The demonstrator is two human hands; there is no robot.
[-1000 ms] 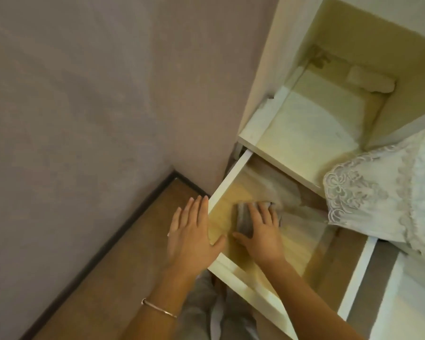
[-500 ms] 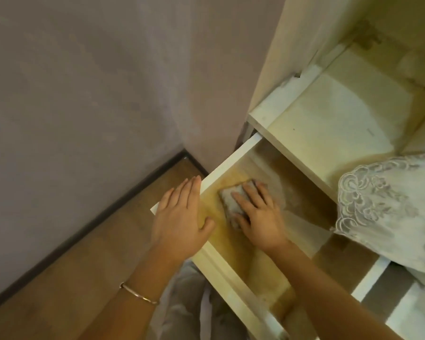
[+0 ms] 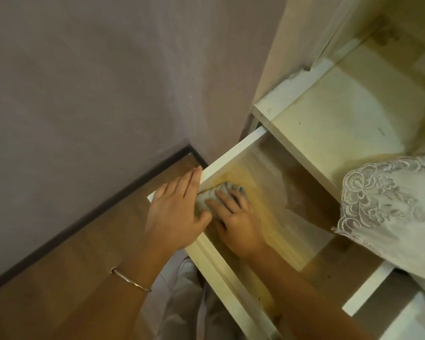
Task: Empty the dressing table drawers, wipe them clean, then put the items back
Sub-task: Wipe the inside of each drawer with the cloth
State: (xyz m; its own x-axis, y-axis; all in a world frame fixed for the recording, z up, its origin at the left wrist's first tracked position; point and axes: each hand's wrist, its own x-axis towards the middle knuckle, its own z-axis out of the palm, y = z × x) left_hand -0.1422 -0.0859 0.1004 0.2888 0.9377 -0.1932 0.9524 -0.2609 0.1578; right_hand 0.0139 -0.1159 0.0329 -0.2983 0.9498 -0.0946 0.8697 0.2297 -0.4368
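- Pulled far out of the bench (image 3: 329, 119): the drawer (image 3: 231, 153), bare inside so that a wipe can reach its wooden bottom. Emptying judged done for this one, putting back not yet begun.
- Bunched in the drawer's front left corner: a grey cloth (image 3: 205, 200), pushed close to the side wall, probably to catch dirt where wall meets bottom.
- Laid over the cloth from inside the drawer: right hand (image 3: 238, 224), fingers spread and nearly straight, pressing down rather than gripping, so the cloth slides under the palm's weight.
- Laid flat on the drawer's front left corner from outside: left hand (image 3: 174, 212), fingers straight and together along the left wall, thumb over the rim just beside the cloth. Nothing held; likely bracing the drawer against the push of wiping.
- On the left wrist, nearer than the drawer's front: a thin metal bangle (image 3: 130, 282).
- Hanging over the drawer's right side: lace-edged fabric (image 3: 390, 207), well apart from both hands.
- Left of the drawer: wooden floor (image 3: 71, 266) and a dark skirting at the wall's foot.
- Right of the cloth, across the drawer bottom: yellowed patches, so plenty of wiping left, by judgement.
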